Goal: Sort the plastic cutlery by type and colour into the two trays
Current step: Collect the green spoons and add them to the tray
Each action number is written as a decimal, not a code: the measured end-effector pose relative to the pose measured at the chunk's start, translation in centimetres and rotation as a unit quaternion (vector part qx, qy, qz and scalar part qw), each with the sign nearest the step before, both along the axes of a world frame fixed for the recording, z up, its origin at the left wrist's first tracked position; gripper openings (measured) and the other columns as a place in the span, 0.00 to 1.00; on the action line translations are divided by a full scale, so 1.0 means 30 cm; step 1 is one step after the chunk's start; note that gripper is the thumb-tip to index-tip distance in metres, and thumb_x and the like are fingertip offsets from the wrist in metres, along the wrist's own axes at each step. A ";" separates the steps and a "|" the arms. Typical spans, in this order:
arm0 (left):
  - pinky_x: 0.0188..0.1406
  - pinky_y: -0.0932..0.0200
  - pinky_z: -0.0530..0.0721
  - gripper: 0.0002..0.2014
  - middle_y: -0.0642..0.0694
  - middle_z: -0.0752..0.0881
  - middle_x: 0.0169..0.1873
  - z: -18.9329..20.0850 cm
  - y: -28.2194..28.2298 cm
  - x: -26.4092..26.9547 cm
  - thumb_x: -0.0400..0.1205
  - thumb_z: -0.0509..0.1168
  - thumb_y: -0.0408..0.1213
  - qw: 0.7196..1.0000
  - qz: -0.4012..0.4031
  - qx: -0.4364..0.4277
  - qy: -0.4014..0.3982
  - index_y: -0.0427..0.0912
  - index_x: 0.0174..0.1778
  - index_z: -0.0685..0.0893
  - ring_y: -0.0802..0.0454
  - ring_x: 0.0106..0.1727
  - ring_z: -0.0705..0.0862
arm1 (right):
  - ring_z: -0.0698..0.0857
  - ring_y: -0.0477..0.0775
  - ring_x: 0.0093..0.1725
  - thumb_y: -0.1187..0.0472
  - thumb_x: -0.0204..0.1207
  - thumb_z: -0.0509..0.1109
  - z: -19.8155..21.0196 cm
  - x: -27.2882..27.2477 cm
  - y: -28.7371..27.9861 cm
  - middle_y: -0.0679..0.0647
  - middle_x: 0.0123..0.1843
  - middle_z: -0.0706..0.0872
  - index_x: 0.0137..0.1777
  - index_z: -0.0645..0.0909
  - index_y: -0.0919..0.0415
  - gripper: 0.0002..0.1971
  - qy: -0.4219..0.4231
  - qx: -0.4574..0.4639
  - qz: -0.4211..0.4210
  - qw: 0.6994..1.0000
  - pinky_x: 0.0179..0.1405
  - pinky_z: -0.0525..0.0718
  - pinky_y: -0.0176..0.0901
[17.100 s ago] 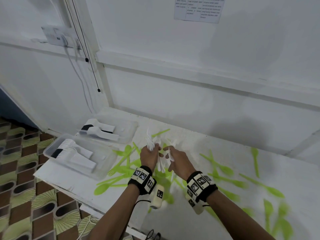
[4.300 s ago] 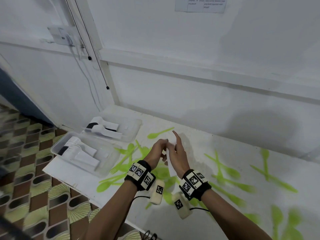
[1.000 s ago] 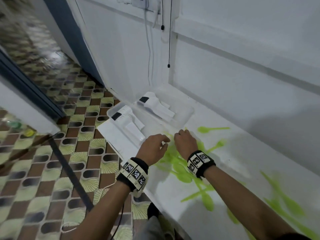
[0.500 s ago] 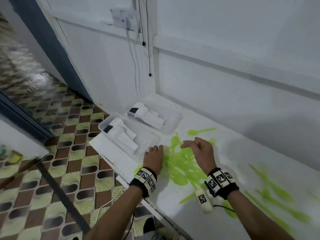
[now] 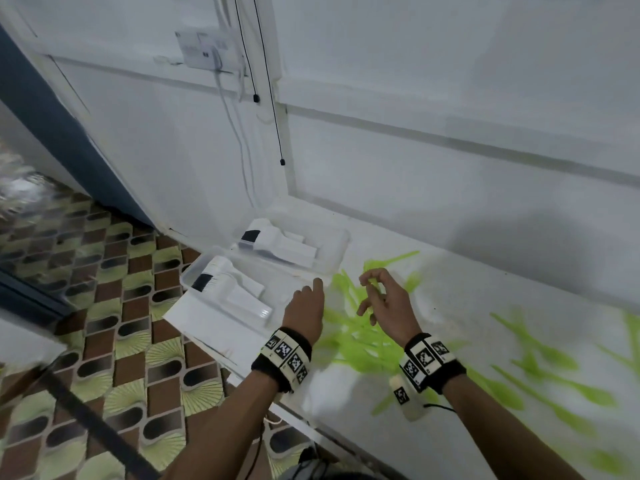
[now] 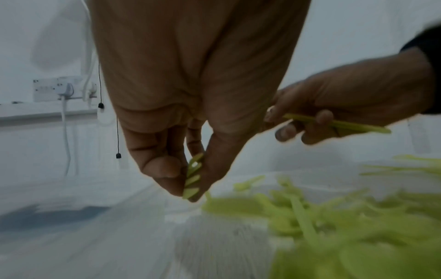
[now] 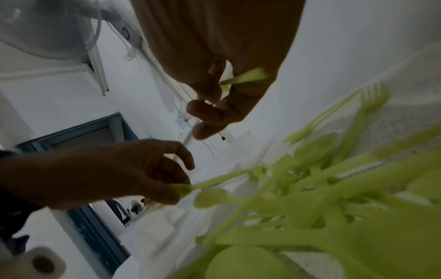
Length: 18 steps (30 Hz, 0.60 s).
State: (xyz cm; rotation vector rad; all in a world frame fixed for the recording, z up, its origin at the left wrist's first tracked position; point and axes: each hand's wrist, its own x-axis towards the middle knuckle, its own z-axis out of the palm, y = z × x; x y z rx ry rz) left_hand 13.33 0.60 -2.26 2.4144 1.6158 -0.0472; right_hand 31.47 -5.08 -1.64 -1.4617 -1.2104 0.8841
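Note:
Two clear trays stand at the table's left end, the near tray point(image 5: 188, 271) and the far tray point(image 5: 343, 237), each holding stacked white cutlery. A pile of green cutlery point(image 5: 356, 337) lies just right of them. My left hand point(image 5: 310, 289) hovers at the near tray's right corner; the left wrist view shows this left hand point(image 6: 188, 181) pinching a green fork point(image 6: 193, 169) by its tines. My right hand point(image 5: 372, 289) is raised over the pile, and in the right wrist view the right hand point(image 7: 222, 88) has its fingers curled round a green piece point(image 7: 248, 77) of unclear type.
More green cutlery point(image 5: 540, 355) lies scattered to the right along the white table. The table edge point(image 5: 214, 344) drops to a patterned floor on the left. A wall socket point(image 5: 204, 51) with hanging cables sits above the trays. A paper roll point(image 7: 40, 264) shows low left.
Both hands have come up off the green pile, each with a green piece. The right hand rose and curled its fingers; the left shifted to the near tray's corner. The head view swung right.

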 end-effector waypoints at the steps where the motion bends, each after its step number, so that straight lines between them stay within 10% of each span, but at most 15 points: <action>1: 0.52 0.45 0.78 0.26 0.37 0.82 0.58 0.009 0.013 -0.012 0.77 0.58 0.20 1.000 -0.006 -0.002 -0.021 0.36 0.73 0.68 0.36 0.62 0.80 | 0.91 0.56 0.31 0.69 0.90 0.56 -0.009 -0.002 -0.001 0.51 0.53 0.86 0.55 0.81 0.57 0.13 -0.022 0.005 0.013 1.000 0.21 0.77 0.43; 6: 0.48 0.52 0.72 0.16 0.44 0.87 0.53 0.079 0.075 -0.053 0.79 0.60 0.25 0.998 -0.006 0.037 -0.051 0.46 0.58 0.82 0.40 0.62 0.79 | 0.82 0.42 0.26 0.76 0.82 0.57 -0.047 -0.018 0.028 0.49 0.43 0.86 0.55 0.89 0.54 0.22 -0.144 0.056 0.026 0.988 0.31 0.75 0.32; 10: 0.53 0.48 0.82 0.12 0.49 0.91 0.43 0.128 0.117 -0.067 0.76 0.68 0.29 0.975 -0.048 0.014 -0.216 0.47 0.54 0.83 0.44 0.53 0.83 | 0.79 0.42 0.29 0.60 0.81 0.71 -0.032 -0.072 0.058 0.39 0.45 0.81 0.64 0.86 0.48 0.13 -0.251 0.059 0.054 0.965 0.40 0.76 0.32; 15: 0.42 0.62 0.82 0.19 0.43 0.90 0.37 0.156 0.116 -0.051 0.74 0.80 0.31 0.869 0.037 -0.097 -0.485 0.43 0.55 0.78 0.55 0.36 0.84 | 0.80 0.46 0.28 0.54 0.85 0.70 -0.020 -0.109 0.080 0.41 0.39 0.85 0.52 0.89 0.51 0.07 -0.225 0.066 0.053 0.971 0.37 0.79 0.40; 18: 0.46 0.45 0.85 0.19 0.39 0.91 0.49 0.144 0.091 -0.028 0.79 0.76 0.28 0.769 0.044 -0.184 -0.610 0.39 0.57 0.73 0.44 0.41 0.86 | 0.77 0.46 0.20 0.61 0.89 0.66 0.009 -0.122 0.068 0.37 0.33 0.87 0.45 0.89 0.57 0.12 -0.108 0.027 0.059 0.992 0.30 0.79 0.39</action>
